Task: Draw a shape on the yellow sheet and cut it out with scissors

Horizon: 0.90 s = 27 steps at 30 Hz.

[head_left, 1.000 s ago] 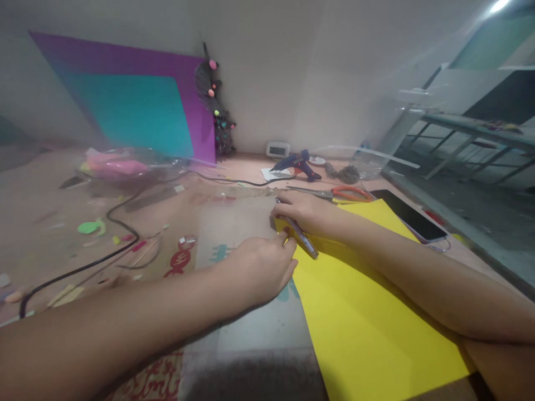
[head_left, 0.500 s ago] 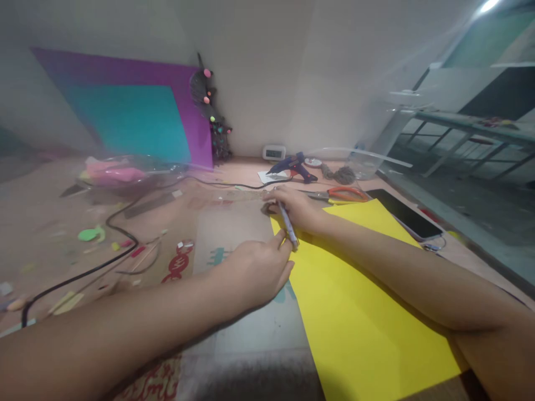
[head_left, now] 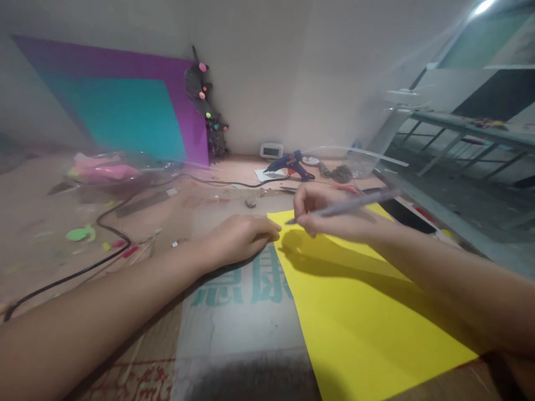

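A large yellow sheet (head_left: pixel 368 323) lies on the table, its far left corner between my two hands. My right hand (head_left: pixel 330 214) is closed round a grey pen (head_left: pixel 355 203), whose tip points left, just above the sheet near that corner. The pen's rear end is blurred. My left hand (head_left: pixel 246 236) rests at the sheet's left edge, its fingers pressed together at the corner; whether they pinch the paper is hard to tell. Under the left forearm is a pale printed sheet (head_left: pixel 234 334) with green characters.
Behind my hands are a blue glue gun (head_left: pixel 290 164) with a black cord, a small white clock (head_left: pixel 271 150), twine (head_left: pixel 336 172) and a black phone (head_left: pixel 407 216). Orange-handled scissors are partly hidden. Purple and teal boards (head_left: pixel 125 117) lean at the back left, beside scattered scraps.
My right hand has moved right, and the pen now points left over the yellow sheet. My left hand has let go of the pen's end and moved up-left to the sheet's corner.
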Motion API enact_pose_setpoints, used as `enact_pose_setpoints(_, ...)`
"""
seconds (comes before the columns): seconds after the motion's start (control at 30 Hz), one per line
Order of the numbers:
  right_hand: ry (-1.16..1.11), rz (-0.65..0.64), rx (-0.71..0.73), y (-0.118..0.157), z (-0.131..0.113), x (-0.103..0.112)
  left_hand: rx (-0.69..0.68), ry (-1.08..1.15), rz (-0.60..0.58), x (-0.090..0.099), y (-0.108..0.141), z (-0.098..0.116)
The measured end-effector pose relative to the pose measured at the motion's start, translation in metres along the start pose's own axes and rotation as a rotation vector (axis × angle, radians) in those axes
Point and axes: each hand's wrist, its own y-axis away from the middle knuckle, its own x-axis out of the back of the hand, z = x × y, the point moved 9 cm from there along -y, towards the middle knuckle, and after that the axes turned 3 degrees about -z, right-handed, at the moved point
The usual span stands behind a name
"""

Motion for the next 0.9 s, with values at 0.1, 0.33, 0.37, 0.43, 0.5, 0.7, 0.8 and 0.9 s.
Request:
enact_pose_setpoints(0.1, -0.016, -0.036, -0.126, 0.024, 0.027, -0.028, 0.004, -0.036, 0.015, 0.000, 0.000, 0.001)
enact_pose_setpoints(0.33, -0.007, 0.053, -0.092, 0.031, 0.050, -0.042, 0.156, -0.025, -0.032, -0.005, 0.001, -0.011)
enact_pose_setpoints(0.37, 0.000, 0.039, -0.087, 0.030, 0.050, -0.044, 0.169, -0.005, -0.041, -0.006, 0.001, -0.013)
enact_pose_setpoints(0.43, 0.007, 0.028, -0.080, 0.029, 0.048, -0.045, 0.180, 0.013, -0.047, -0.007, 0.001, -0.016)
enact_pose_setpoints(0.5, 0.007, 0.028, -0.076, 0.029, 0.048, -0.045, 0.174, 0.016, -0.044, -0.007, 0.000, -0.017)
enact_pose_setpoints(0.7, 0.021, 0.010, -0.067, 0.028, 0.047, -0.046, 0.161, 0.041, -0.031, -0.008, 0.002, -0.016)
enact_pose_setpoints(0.8, 0.043, 0.004, -0.071, 0.028, 0.046, -0.046, 0.208, 0.083, 0.076, 0.002, 0.002, -0.020)
enact_pose_setpoints(0.9, 0.052, 0.021, -0.080, 0.028, 0.045, -0.045, 0.325, 0.098, 0.239, 0.018, 0.006, -0.031)
